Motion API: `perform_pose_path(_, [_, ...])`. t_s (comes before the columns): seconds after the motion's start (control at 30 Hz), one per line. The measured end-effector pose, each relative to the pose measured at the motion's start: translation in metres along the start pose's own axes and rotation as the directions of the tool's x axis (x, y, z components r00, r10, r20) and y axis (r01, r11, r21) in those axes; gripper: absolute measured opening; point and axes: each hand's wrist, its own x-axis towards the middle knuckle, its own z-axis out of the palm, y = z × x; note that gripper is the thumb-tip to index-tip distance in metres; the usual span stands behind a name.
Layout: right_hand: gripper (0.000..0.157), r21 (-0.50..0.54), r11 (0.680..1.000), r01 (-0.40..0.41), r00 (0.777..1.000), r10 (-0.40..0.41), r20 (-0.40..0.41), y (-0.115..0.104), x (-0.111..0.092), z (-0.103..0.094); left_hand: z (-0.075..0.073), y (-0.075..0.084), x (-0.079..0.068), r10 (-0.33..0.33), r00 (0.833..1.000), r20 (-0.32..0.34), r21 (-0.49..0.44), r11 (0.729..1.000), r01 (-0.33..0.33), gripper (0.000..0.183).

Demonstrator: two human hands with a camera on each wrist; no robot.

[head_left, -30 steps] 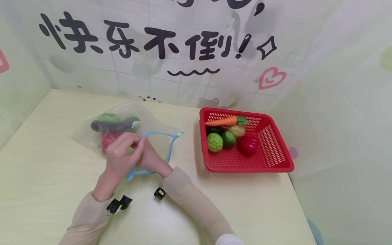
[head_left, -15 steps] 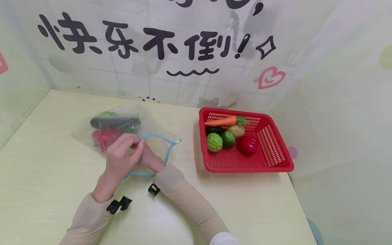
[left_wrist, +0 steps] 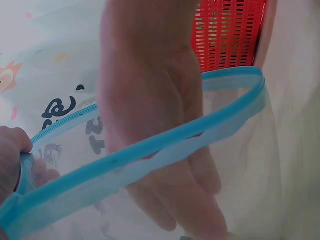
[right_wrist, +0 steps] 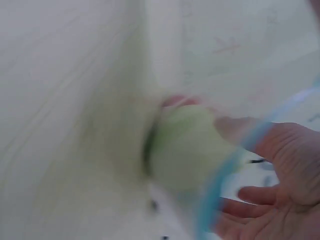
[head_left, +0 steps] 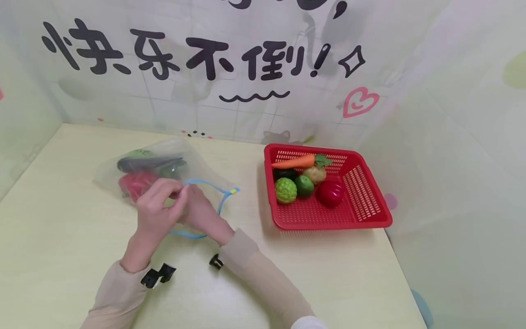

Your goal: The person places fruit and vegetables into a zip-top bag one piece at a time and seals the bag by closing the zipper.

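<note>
A clear zip bag (head_left: 181,148) with a blue zip edge (left_wrist: 135,150) lies on the table, its mouth toward the person. Through the plastic show a long dark vegetable (head_left: 144,163), a red one (head_left: 137,182) and green ones behind and beside them. My left hand (head_left: 156,210) pinches the zip edge between thumb and fingers. Reaching through the mouth is my right hand (head_left: 201,210), fingers extended inside the bag in the left wrist view. A blurred pale green round thing (right_wrist: 185,150) sits just past its thumb in the right wrist view.
Right of the bag stands a red plastic basket (head_left: 333,225) holding a carrot (head_left: 295,161), a bumpy green fruit (head_left: 285,190), a dark red vegetable (head_left: 330,193) and several others. A printed curtain (head_left: 255,109) hangs behind the table, with more curtain at both sides.
The red vegetable in the bag has shifted left, and more of the long dark one shows. My right forearm swung left, then back right. My left hand keeps its hold on the edge.
</note>
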Motion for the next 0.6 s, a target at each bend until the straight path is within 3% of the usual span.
perform_pose_path(0.07, [0.055,-0.027,0.999,0.018,1.0,-0.018,0.014,-0.001,-0.024,-0.017,0.0,0.0,0.0,-0.004,1.0,0.0,0.006,1.0,0.004,0.031])
perform_pose_path(0.13, [0.064,0.024,0.999,0.04,0.999,-0.04,0.021,0.001,-0.05,-0.036,0.0,0.001,-0.001,-0.003,1.0,0.005,0.015,1.0,0.003,0.034])
perform_pose_path(0.3, [0.045,0.207,0.974,0.097,0.995,-0.1,0.003,0.024,-0.101,-0.083,0.0,0.0,0.0,-0.008,1.0,0.0,0.01,1.0,0.008,0.037])
perform_pose_path(0.47, [0.037,0.328,0.945,-0.007,0.989,0.055,-0.139,0.063,-0.135,-0.12,0.002,0.0,0.001,-0.013,1.0,-0.022,-0.008,1.0,0.012,0.036])
perform_pose_path(0.6, [0.037,0.387,0.917,-0.094,0.936,0.214,-0.28,0.102,-0.157,-0.138,0.004,0.001,0.0,-0.012,0.999,-0.032,-0.015,1.0,0.012,0.038])
